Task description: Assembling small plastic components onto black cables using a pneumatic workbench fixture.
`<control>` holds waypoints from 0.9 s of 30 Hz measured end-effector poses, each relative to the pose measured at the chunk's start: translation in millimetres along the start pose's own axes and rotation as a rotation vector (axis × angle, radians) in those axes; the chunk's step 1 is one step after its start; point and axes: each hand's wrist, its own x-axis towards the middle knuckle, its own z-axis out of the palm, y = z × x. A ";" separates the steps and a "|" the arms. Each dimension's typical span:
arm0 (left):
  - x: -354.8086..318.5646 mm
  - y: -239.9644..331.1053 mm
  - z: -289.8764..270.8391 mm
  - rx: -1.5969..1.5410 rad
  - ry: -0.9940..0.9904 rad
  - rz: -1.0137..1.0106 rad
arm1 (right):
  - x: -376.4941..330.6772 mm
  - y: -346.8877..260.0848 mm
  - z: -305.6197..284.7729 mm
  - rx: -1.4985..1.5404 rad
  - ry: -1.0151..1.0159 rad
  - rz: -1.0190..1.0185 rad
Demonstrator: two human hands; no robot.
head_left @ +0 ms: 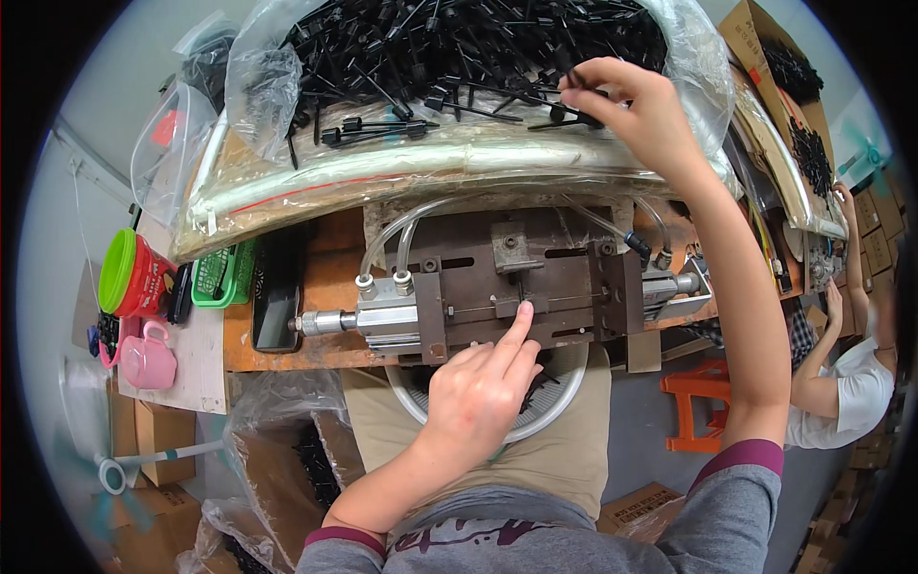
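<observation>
My left hand [481, 390] reaches over a dark metal clamping fixture [564, 277]. Its index finger is stretched out, the tip touching the small block at the fixture's middle, where a thin black stem shows. The other fingers are half bent, and I see nothing held in them. Up at the far right, my right hand [636, 110] is closed in a pinch on a black plastic stemmed part [585, 94] at the edge of a big heap of such parts [469, 48]. The heap lies in clear plastic on a padded, raised tray [382, 172].
Air cylinders [390, 316] with clear hoses flank the fixture. A phone [277, 301], a green basket [225, 277], a red tub [143, 277] and a pink cup [150, 357] stand left. Below the fixture, a white-rimmed bin [564, 407] rests at my lap. Another person [846, 392] works at right, near an orange stool [693, 402].
</observation>
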 end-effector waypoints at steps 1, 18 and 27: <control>-0.2 0.6 0.1 0.001 -0.003 -0.007 | 0.2 3.5 -2.1 0.095 0.022 0.103; 22.0 1.3 -33.9 -0.304 0.326 0.023 | -102.9 -114.6 1.3 0.943 -0.530 0.751; -7.9 6.0 -30.2 -0.287 0.091 -0.079 | -135.5 -110.7 -12.4 0.981 -0.359 0.848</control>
